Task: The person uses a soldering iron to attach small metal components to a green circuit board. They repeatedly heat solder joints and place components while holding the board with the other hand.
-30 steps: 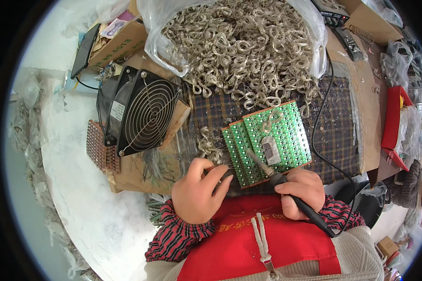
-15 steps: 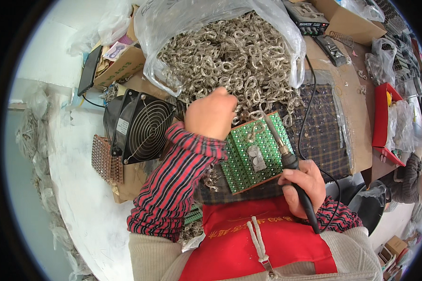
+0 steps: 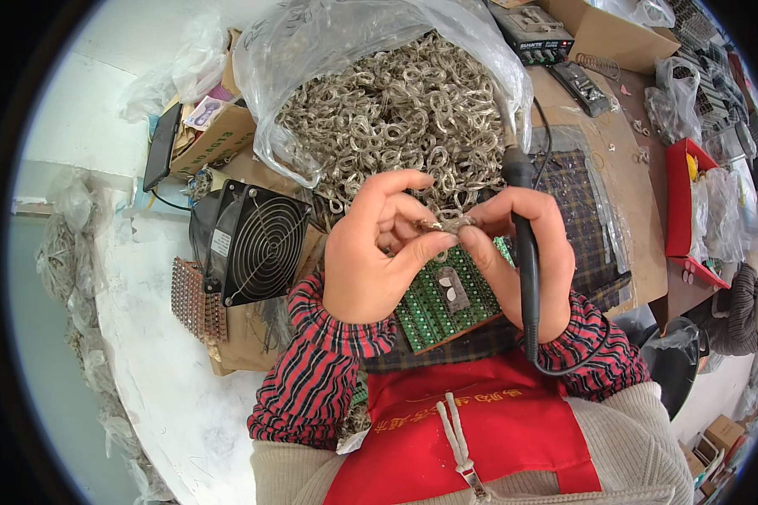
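My left hand [image 3: 366, 257] and my right hand [image 3: 547, 244] meet above a green circuit board panel [image 3: 421, 324]. Between their thumbs and fingers they pinch a small twisted loop of clear-coated wire [image 3: 446, 225]. My right hand also keeps a soldering iron [image 3: 526, 252] with a black handle, its tip pointing up and away from me. A small grey piece with shiny spots [image 3: 453, 289] lies on the panel. Just beyond my fingers, a large heap of similar wire loops [image 3: 404, 109] fills an open clear plastic bag [image 3: 265, 76].
A black fan [image 3: 265, 244] stands at the left, beside a stack of brown boards [image 3: 198, 299]. Plaid cloth [image 3: 573, 227] lies under the panel. At the back right is a black control box [image 3: 531, 38]; a red box [image 3: 686, 202] holds plastic bags. The iron's cord hangs by my right sleeve.
My left hand has drawn back from the heap to the right hand, and both now pinch a wire loop. The iron has swung upright, away from the panel.
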### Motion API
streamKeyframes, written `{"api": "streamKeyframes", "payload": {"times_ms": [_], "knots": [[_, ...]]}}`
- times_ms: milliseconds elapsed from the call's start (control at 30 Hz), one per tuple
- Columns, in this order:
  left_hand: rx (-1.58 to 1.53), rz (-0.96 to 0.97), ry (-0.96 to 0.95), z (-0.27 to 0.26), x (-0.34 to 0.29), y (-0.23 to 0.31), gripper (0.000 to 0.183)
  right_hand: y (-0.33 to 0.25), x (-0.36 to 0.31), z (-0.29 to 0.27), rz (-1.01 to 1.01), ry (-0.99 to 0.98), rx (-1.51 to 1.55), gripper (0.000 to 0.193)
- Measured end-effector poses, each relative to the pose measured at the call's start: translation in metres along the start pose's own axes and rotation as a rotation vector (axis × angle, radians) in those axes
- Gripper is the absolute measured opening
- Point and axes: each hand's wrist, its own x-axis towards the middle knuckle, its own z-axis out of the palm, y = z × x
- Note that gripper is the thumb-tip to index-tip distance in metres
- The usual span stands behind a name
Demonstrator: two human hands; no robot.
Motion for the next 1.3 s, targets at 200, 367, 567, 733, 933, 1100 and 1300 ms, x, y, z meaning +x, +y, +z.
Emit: {"api": "streamKeyframes", "payload": {"times_ms": [200,367,567,733,933,1100,1300], "knots": [[0.068,-0.020,0.103,0.009,-0.013,-0.009,0.044,0.002,-0.009,0.008,-0.285,0.075,-0.126,0.039],[-0.616,-0.310,-0.080,0.001,-0.014,-0.020,0.028,0.002,-0.019,0.011,-0.230,0.087,0.015,0.034],[-0.248,-0.098,-0.113,0.000,-0.022,-0.020,0.008,0.000,-0.017,0.010,-0.042,0.052,0.091,0.031],[-0.257,-0.135,-0.116,0.008,-0.034,-0.012,0.014,-0.003,-0.010,-0.002,-0.077,-0.094,-0.010,0.028],[0.086,-0.076,-0.138,0.001,-0.039,-0.010,0.012,0.003,-0.012,-0.010,-0.207,-0.171,-0.066,0.023],[-0.117,-0.340,-0.024,-0.002,-0.045,-0.009,0.012,0.003,-0.023,-0.007,-0.009,0.047,0.127,0.021],[-0.021,-0.244,-0.012,0.008,-0.047,-0.014,0.008,-0.006,-0.031,-0.003,0.001,-0.142,0.118,0.029]]}}
